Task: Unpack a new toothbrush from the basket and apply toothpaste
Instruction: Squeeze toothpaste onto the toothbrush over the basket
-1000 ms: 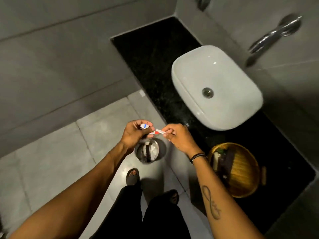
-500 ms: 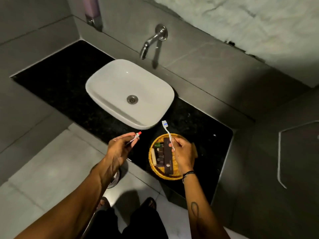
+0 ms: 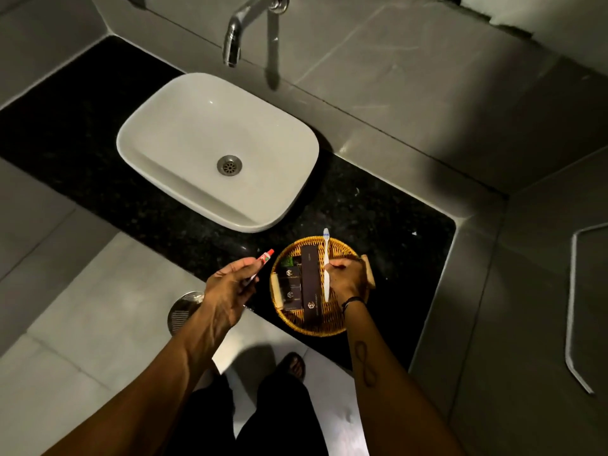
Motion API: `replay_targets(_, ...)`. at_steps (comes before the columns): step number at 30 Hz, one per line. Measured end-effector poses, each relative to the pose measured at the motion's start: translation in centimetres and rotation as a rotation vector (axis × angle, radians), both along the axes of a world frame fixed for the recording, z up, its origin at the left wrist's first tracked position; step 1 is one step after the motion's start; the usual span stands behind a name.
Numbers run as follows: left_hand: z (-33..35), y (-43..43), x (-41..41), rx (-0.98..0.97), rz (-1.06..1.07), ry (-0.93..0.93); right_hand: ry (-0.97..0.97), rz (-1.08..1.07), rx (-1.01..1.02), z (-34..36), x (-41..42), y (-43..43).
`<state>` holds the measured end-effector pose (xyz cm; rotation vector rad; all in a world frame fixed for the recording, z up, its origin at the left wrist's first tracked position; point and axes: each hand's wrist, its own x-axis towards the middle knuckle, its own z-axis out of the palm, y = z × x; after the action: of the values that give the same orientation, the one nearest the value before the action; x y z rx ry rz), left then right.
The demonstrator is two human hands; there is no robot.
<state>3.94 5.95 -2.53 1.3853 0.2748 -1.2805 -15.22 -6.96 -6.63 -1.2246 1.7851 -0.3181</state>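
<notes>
The right hand [image 3: 345, 278] grips a white toothbrush [image 3: 326, 264] by its handle, head pointing toward the sink [image 3: 184, 126], above the wicker basket [image 3: 316, 327] on the black counter [image 3: 378, 209]. The left hand [image 3: 227, 291] pinches a small toothpaste tube [image 3: 263, 263], apparently capped in red.

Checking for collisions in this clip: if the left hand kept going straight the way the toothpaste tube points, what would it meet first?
The left hand aims the toothpaste tube up and to the right, over the dark counter. That line seems to reach the near right corner of the sink first, passing left of the basket; depth is unclear.
</notes>
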Motion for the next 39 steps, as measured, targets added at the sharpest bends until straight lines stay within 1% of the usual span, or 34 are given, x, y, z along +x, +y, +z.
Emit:
replay_targets(3, -0.2, -0.2, -0.4, -0.024, -0.001, 0.005, -0.001, -0.012, 0.020, -0.6, 0.1, -0.2)
replay_targets(8, -0.4, -0.5, -0.5, -0.046, -0.007, 0.033, 0.015, 0.023, -0.013, -0.6, 0.3, -0.1)
replay_targets(16, -0.3, -0.5, -0.5, -0.041, -0.070, -0.001, 0.005, 0.067, -0.008, 0.6, 0.4, 0.1)
replay_targets(19, 0.0, -0.6, -1.0, -0.058, -0.122, -0.026, 0.000, -0.014, -0.102, 2.3, 0.6, 1.0)
replay_targets(21, 0.3, -0.7, -1.5, -0.080, -0.169, -0.042, -0.141, -0.083, -0.113, 3.6, 0.4, 1.8)
replay_targets(23, 0.5, -1.0, -2.4, -0.111, -0.206, -0.043, -0.340, -0.050, -0.016, 4.4, 0.3, 2.7)
replay_targets(24, 0.6, -1.2, -3.1, -0.125, -0.216, -0.038, -0.400, -0.018, 0.007, 4.8, 0.1, 3.0)
replay_targets(26, 0.7, -1.5, -4.5, -0.152, -0.242, -0.038, -0.443, 0.005, -0.024, 5.6, -0.1, 3.1)
replay_targets(29, 1.0, -1.7, -6.1, -0.170, -0.339, -0.108, -0.389, 0.019, -0.075, 6.8, -0.7, 2.0)
replay_targets(32, 1.3, -2.0, -7.5, -0.199, -0.477, -0.268, -0.313, 0.108, -0.094, 7.6, -1.2, 0.7)
replay_targets(34, 1.4, -2.2, -8.0, -0.198, -0.529, -0.377, -0.235, 0.180, -0.121, 7.5, -1.1, 0.2)
replay_targets(36, 1.3, -2.3, -8.1, -0.172, -0.565, -0.480, -0.182, 0.183, -0.113, 7.3, -0.8, -0.1)
replay_targets(37, 1.1, -2.3, -7.9, -0.143, -0.578, -0.524, -0.143, 0.189, -0.109, 7.2, -0.7, -0.4)
replay_targets(39, 0.7, -2.0, -7.3, -0.080, -0.571, -0.571, 0.065, 0.257, -0.153, 6.4, -0.8, -1.4)
